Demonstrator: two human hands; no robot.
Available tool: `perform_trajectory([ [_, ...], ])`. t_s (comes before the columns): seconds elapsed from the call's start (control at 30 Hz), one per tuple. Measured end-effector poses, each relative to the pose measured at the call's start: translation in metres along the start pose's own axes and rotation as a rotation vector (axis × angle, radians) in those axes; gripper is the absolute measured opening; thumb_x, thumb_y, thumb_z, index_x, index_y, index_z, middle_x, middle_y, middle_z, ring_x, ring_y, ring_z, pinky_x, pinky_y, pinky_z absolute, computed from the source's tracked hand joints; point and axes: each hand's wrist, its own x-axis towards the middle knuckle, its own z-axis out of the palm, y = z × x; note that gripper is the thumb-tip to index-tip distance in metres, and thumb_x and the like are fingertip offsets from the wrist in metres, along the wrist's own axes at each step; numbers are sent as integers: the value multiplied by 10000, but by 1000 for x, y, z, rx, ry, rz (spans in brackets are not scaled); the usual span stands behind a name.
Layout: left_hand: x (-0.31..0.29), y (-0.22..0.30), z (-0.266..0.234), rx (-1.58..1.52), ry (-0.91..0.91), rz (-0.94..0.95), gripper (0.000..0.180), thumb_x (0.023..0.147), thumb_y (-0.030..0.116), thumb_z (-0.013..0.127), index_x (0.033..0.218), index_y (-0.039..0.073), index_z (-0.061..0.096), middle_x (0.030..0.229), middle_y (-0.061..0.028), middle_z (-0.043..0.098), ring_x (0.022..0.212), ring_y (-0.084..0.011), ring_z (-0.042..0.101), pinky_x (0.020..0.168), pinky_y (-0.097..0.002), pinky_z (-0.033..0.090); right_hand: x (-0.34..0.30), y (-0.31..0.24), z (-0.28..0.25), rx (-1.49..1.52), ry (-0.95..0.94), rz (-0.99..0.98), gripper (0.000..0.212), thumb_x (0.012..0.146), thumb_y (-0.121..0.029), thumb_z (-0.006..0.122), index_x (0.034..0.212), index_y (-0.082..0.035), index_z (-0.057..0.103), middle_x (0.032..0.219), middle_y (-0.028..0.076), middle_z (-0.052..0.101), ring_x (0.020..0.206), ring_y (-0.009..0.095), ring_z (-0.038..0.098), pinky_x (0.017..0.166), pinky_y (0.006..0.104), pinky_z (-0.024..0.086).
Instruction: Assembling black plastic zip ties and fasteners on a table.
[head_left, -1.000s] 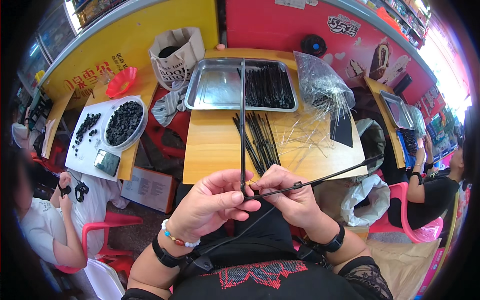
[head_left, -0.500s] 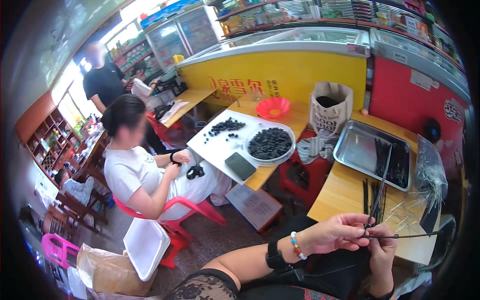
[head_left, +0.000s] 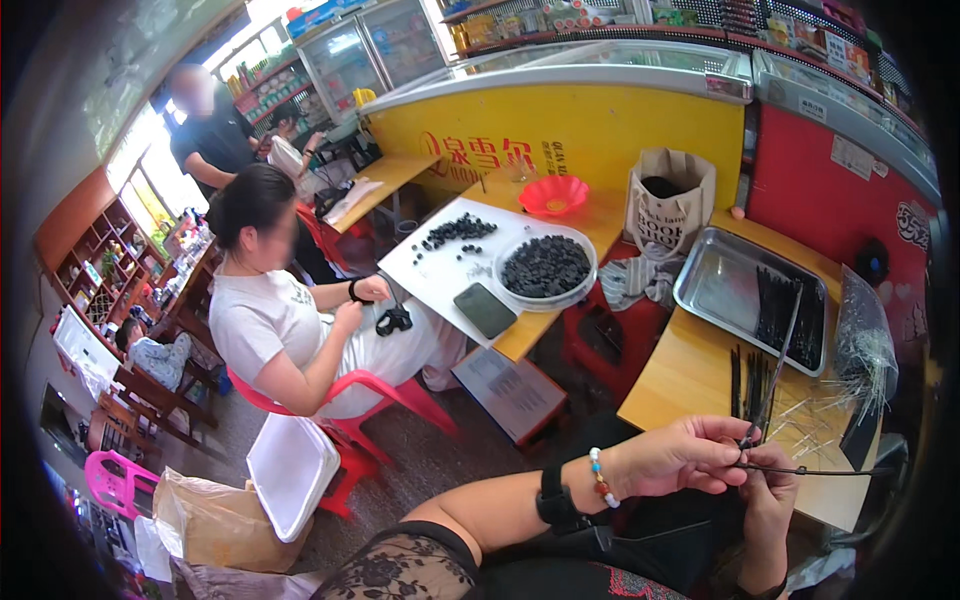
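My left hand (head_left: 690,458), with a beaded bracelet at its wrist, pinches thin black stems between thumb and fingertips. One long black stem (head_left: 785,345) slants up and away from the fingertips over the table. Another thin black stem (head_left: 835,471) runs out to the right, with a small knot-like bump partway along. My right hand (head_left: 768,495) is closed just below, thumb and finger gripping where the stems meet. The joint itself is mostly hidden by fingers. Just beyond my hands, a bunch of black strips (head_left: 740,385) lies on the wooden table (head_left: 670,385).
A metal tray (head_left: 715,285) holds more black strips. Clear thin strands (head_left: 865,370) lie in a plastic bag at the right. To the left, a person (head_left: 270,310) sits by a white board (head_left: 425,265) with black pieces, a full tub (head_left: 592,290) and a phone (head_left: 485,310).
The view has shifted slightly. My two hands keep their grip on the stems, the fingers moving only a little. The seated person's hands have moved slightly.
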Motion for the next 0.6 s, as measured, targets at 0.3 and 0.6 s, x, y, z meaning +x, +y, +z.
perform_trajectory([
  [0.3,3,-3,0,-10,-16,-9,300,896,72,578,1193,64,535,1014,-70,638,860,-163,680,708,-254,586,0,-18,-10,222,-76,334,54,820,16,578,844,-27,599,771,-5,545,594,33,441,493,179,302],
  [0.6,-2,6,0,61,60,3,232,902,156,610,1114,82,551,945,-24,640,816,-128,677,681,-239,574,1,-18,-2,-209,-4,42,77,833,64,570,868,17,620,815,28,556,713,78,496,627,202,366],
])
